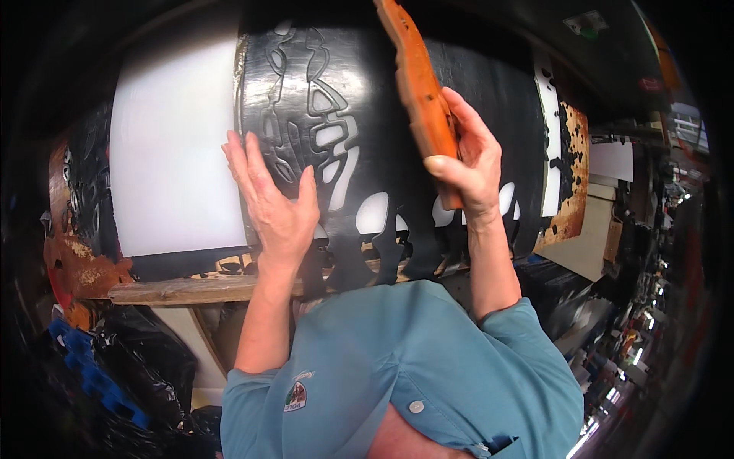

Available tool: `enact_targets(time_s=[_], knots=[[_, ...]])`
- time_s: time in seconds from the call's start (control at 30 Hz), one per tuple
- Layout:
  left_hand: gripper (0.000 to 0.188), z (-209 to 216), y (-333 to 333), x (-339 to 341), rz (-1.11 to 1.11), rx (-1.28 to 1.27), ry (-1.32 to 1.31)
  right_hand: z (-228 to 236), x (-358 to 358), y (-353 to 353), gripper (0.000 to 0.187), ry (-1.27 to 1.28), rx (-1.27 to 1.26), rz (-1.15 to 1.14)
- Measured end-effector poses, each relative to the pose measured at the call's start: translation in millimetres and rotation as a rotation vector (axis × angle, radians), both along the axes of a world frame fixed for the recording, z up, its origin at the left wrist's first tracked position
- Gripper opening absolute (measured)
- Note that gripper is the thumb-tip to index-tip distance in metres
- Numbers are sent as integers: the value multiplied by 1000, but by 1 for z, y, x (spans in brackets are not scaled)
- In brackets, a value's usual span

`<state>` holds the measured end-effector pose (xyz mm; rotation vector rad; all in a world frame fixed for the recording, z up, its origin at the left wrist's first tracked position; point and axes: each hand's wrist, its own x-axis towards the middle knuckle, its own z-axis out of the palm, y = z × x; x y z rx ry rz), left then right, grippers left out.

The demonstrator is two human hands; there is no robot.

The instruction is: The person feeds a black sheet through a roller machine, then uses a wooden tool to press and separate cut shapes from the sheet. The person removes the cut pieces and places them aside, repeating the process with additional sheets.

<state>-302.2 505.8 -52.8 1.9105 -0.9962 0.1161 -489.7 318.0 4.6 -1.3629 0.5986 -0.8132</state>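
Note:
My right hand (472,164) grips the lower end of a long orange-brown piece (422,84) with a wavy edge, its thumb on the near face. The piece is held at a slant over a black sheet (497,115); whether it touches the sheet I cannot tell. Fingers apart, my left hand (277,210) rests on or just over the sheet's left part and holds nothing. Outlined shapes (329,134) run down the sheet near that hand. White shows through rounded openings (373,213) along its lower part, where strips of black hang between them.
A white panel (176,153) lies left of the black sheet. A wooden beam (183,290) runs along the near edge at left. Brown, patchy material (573,183) sits at the right. Black plastic (145,348) and a blue object (95,371) are at lower left.

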Motion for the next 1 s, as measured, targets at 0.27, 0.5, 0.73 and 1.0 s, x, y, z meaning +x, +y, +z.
enact_targets(time_s=[0.27, 0.5, 0.73, 1.0], knots=[[62, -5, -3, 2, -62, 141, -130, -51, 11, 16, 97, 622, -928, -184], [38, 1, -1, 5, -111, 71, -9, -52, -23, -29, 50, 577, -907, -168], [26, 19, 39, -19, -273, 23, 14, -69, -92, -14, 10, 389, -1068, -48], [19, -14, 72, -94, -467, 122, -184, -73, -98, 41, 11, 253, -825, -226]])
